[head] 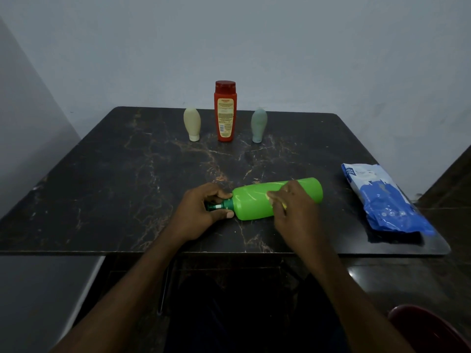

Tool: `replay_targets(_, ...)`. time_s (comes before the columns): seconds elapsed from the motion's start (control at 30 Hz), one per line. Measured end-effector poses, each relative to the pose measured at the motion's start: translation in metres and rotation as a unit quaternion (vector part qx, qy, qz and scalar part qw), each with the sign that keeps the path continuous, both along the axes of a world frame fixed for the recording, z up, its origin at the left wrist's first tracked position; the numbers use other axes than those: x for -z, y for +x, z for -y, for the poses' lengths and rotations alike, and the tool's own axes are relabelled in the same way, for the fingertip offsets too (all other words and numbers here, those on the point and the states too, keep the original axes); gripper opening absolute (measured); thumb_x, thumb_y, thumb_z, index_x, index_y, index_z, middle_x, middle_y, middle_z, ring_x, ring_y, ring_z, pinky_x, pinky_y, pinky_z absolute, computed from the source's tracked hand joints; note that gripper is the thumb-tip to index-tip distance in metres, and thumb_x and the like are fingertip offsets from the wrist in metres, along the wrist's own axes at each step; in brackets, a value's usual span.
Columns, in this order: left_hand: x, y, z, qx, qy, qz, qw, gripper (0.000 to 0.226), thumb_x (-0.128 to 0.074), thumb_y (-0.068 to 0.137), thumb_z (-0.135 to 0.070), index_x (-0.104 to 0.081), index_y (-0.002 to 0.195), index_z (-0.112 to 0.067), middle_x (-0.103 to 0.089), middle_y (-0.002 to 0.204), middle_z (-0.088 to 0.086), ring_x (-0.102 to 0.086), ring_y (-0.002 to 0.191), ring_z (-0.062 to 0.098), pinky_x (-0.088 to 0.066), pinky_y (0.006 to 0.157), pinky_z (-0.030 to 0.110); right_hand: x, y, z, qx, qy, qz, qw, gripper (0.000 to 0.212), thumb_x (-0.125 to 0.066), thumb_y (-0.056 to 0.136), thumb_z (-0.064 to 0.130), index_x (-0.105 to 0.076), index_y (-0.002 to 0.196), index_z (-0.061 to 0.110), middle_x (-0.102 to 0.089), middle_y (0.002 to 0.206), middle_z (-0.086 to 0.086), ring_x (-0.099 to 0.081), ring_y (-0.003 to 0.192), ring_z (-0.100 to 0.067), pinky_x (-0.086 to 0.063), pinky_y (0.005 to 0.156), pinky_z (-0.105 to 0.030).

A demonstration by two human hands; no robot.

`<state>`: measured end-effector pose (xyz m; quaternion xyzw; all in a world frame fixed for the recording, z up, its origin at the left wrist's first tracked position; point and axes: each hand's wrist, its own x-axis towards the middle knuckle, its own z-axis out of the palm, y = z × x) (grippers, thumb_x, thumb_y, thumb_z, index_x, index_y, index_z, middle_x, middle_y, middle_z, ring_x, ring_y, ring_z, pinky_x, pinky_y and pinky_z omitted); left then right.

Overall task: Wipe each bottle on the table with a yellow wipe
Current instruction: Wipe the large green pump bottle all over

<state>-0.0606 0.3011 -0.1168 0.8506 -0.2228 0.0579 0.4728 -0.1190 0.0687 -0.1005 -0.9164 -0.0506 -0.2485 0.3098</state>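
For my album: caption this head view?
Left hand holds a lying green plastic bottle while right hand presses a yellow wipe against it.

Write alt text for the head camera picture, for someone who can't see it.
A left hand grips the neck of a green bottle lying on a dark table while the right hand holds a yellow wipe against it. Behind stand a beige bottle, a red bottle and a grey-green bottle; a blue wipes pack lies at right.

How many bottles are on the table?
4. A green bottle lies on its side near the front; at the back stand a red bottle, a beige bottle on its left and a grey-green bottle on its right. None seems hidden.
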Motion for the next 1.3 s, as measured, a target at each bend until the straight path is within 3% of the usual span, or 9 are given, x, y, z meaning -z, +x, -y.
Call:
replay_targets(0.13, -0.001, -0.001, 0.001, -0.002, 0.000, 0.003, 1.000, 0.035, -0.092, 0.071, -0.013, -0.075, 0.102, -0.013, -0.074, 0.097, -0.008, -0.069, 0.091, 0.006, -0.053, 0.081, 0.017, -0.007, 0.013, 0.016, 0.074, 0.018, -0.011, 0.997, 0.016, -0.058, 0.094, 0.008, -0.072, 0.100, 0.003, -0.056, 0.099, -0.007, -0.058, 0.082, -0.022, -0.039, 0.073, -0.025)
replay_targets(0.3, -0.001, -0.001, 0.000, 0.000, 0.003, 0.010, 1.000, 0.035, -0.092, 0.071, -0.013, -0.075, 0.101, -0.013, -0.073, 0.097, -0.008, -0.068, 0.091, 0.004, -0.051, 0.081, 0.014, 0.003, 0.000, -0.017, -0.003, -0.019, 0.012, 1.000, 0.018, -0.058, 0.095, 0.006, -0.074, 0.101, 0.003, -0.055, 0.096, -0.005, -0.058, 0.072, -0.021, -0.050, 0.067, -0.030)
replay_targets(0.4, -0.001, -0.003, 0.001, 0.002, -0.002, 0.010, 1.000, 0.035, -0.092, 0.071, -0.011, -0.075, 0.101, -0.012, -0.072, 0.097, -0.010, -0.068, 0.090, 0.002, -0.050, 0.080, 0.012, 0.007, -0.001, 0.003, 0.053, 0.039, 0.015, 0.998, 0.016, -0.062, 0.092, 0.004, -0.075, 0.100, 0.004, -0.058, 0.096, -0.006, -0.060, 0.077, -0.023, -0.045, 0.073, -0.025)
replay_targets(0.5, -0.001, -0.002, 0.000, 0.003, -0.003, 0.010, 1.000, 0.034, -0.092, 0.071, -0.012, -0.075, 0.101, -0.014, -0.072, 0.097, -0.011, -0.068, 0.090, 0.004, -0.051, 0.081, 0.014, -0.004, 0.012, -0.005, 0.056, 0.045, 0.007, 0.997, 0.017, -0.057, 0.095, 0.005, -0.073, 0.100, 0.003, -0.056, 0.099, -0.006, -0.059, 0.079, -0.021, -0.048, 0.077, -0.031)
replay_targets(0.63, -0.001, -0.002, -0.001, 0.002, -0.003, 0.004, 1.000, 0.035, -0.092, 0.070, -0.013, -0.075, 0.100, -0.016, -0.072, 0.097, -0.009, -0.068, 0.091, 0.007, -0.053, 0.082, 0.019, 0.006, -0.004, -0.032, -0.016, -0.013, 0.028, 0.999, 0.018, -0.058, 0.096, 0.007, -0.074, 0.103, 0.003, -0.055, 0.095, -0.003, -0.057, 0.072, -0.019, -0.051, 0.066, -0.032)
replay_targets(0.8, -0.001, -0.002, 0.000, 0.000, 0.004, 0.012, 1.000, 0.035, -0.092, 0.071, -0.013, -0.075, 0.101, -0.014, -0.072, 0.098, -0.009, -0.069, 0.091, 0.005, -0.054, 0.083, 0.021, 0.002, 0.006, -0.014, 0.052, 0.057, 0.030, 0.997, 0.016, -0.060, 0.093, 0.003, -0.074, 0.099, 0.001, -0.057, 0.095, -0.007, -0.058, 0.074, -0.020, -0.055, 0.071, -0.040)
replay_targets(1.0, -0.003, -0.003, 0.001, -0.005, 0.016, 0.007, 1.000, 0.035, -0.092, 0.071, -0.012, -0.072, 0.100, -0.013, -0.073, 0.097, -0.006, -0.069, 0.090, 0.006, -0.055, 0.081, 0.020, 0.004, -0.006, -0.039, -0.032, 0.010, 0.015, 0.999, 0.017, -0.060, 0.095, 0.009, -0.075, 0.097, 0.003, -0.055, 0.090, -0.001, -0.057, 0.070, -0.018, -0.052, 0.065, -0.038)
replay_targets(1.17, -0.004, -0.003, 0.002, -0.009, 0.020, -0.003, 1.000, 0.032, -0.092, 0.072, -0.012, -0.070, 0.096, -0.012, -0.073, 0.094, -0.005, -0.069, 0.087, 0.006, -0.056, 0.079, 0.021, -0.004, 0.011, -0.028, 0.053, 0.078, 0.005, 0.996, 0.012, -0.066, 0.090, 0.008, -0.077, 0.096, 0.009, -0.063, 0.094, -0.004, -0.062, 0.083, -0.019, -0.050, 0.077, -0.034)
replay_targets(1.3, -0.003, -0.003, 0.002, -0.014, 0.022, -0.011, 1.000, 0.033, -0.092, 0.072, -0.014, -0.069, 0.096, -0.013, -0.073, 0.095, -0.006, -0.069, 0.089, 0.007, -0.057, 0.082, 0.027, -0.006, 0.005, -0.058, -0.023, 0.028, -0.034, 0.999, 0.012, -0.064, 0.091, 0.011, -0.076, 0.090, 0.012, -0.063, 0.094, -0.004, -0.062, 0.082, -0.020, -0.050, 0.073, -0.034)
